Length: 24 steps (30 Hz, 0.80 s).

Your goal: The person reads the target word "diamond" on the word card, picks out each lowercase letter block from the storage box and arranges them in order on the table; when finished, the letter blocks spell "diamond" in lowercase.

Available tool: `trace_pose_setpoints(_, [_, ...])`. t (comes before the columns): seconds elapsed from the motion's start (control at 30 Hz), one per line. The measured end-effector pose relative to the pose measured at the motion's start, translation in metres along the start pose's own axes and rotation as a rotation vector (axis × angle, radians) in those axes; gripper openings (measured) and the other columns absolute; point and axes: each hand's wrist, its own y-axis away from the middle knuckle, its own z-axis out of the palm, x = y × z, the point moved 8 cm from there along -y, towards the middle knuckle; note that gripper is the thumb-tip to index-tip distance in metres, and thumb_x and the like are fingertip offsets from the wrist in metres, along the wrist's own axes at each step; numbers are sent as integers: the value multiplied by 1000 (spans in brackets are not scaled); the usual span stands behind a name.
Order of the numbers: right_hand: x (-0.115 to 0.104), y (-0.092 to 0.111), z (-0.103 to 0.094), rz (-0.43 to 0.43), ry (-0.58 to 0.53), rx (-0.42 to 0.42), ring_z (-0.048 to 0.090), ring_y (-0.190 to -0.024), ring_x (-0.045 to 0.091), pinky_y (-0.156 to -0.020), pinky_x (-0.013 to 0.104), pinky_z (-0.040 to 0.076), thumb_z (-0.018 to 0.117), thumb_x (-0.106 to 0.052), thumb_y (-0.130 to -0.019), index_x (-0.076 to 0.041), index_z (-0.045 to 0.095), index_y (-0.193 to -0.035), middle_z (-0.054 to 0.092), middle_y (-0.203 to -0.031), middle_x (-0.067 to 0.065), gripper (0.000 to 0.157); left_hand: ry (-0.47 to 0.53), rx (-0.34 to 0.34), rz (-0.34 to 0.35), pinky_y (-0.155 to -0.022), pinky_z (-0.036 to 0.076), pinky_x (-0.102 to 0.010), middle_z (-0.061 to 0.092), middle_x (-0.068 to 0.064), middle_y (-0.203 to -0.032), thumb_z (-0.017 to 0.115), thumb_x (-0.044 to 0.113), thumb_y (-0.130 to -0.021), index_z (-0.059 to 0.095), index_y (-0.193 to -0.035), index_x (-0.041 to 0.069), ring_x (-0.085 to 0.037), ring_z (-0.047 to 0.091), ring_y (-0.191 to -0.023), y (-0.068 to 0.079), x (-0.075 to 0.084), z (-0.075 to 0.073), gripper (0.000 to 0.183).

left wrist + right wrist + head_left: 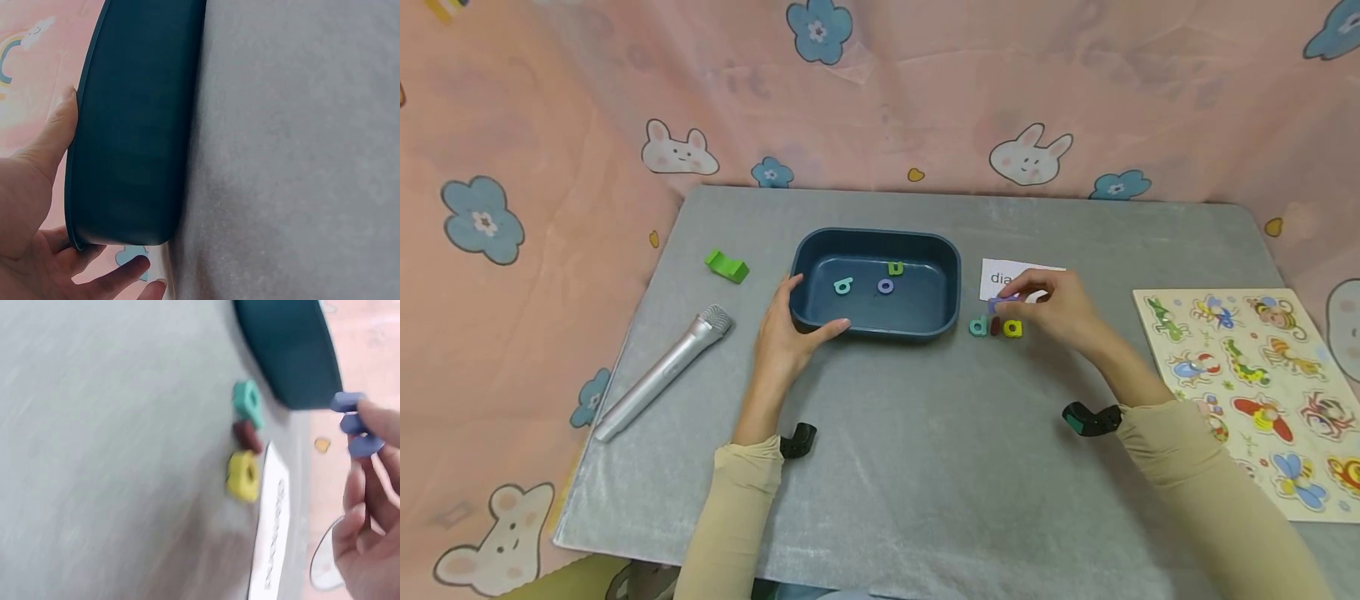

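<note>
My left hand (784, 337) holds the dark blue tray (880, 333) at its near left corner. Its thumb lies along the near rim and its fingers reach round the left end; the left wrist view shows the tray's outer wall (134, 125) beside the thumb. Between thumb and fingers, my right hand (1060, 308) pinches a purple three-pronged letter piece (356, 425), raised over a white word card (996, 271). The hand covers the card's text after "dia". Just below the card lie a teal "d" (977, 326), a dark red piece (996, 326) and a yellow "a" (1012, 329) in a row.
Inside the tray lie a light teal letter (843, 286), a purple "o" (886, 286) and a green letter (896, 268). A green block (727, 267) and a silver microphone (662, 375) lie at left. An insect puzzle board (1157, 333) lies at right, partly under the right sleeve.
</note>
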Motion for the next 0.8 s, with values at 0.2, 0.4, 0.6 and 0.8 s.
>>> trace_pose_setpoints(0.2, [29,10,-15,106,150,23,48,-78,18,-64,30,36,82,-17,-93,-1,79,-102,65,-88,6,19,2,2,-2,-130,25,-58,22,-7,-178,90,49,-84,33,-167,22,-32,24,-164,0,0,0,104])
trace_pose_setpoints(0.4, [45,18,-20,160,214,27,52,-73,15,-60,26,39,82,-13,-93,5,79,-101,73,-82,11,20,5,2,3,-131,24,-57,21,-9,-178,89,48,-84,32,-167,20,-33,23,-164,1,1,0,104])
trace_pose_setpoints(0.6, [55,20,-15,204,217,0,56,-73,15,-60,26,41,80,-16,-96,5,78,-103,77,-87,15,22,0,5,2,-130,25,-58,22,-8,-178,90,48,-84,33,-167,21,-32,24,-164,0,0,0,104])
trace_pose_setpoints(0.8, [58,20,-12,224,216,5,57,-75,17,-60,26,42,77,-15,-98,6,78,-105,76,-90,18,22,-8,3,5,-130,25,-58,22,-8,-178,90,48,-84,32,-167,21,-33,24,-164,-1,-1,1,105])
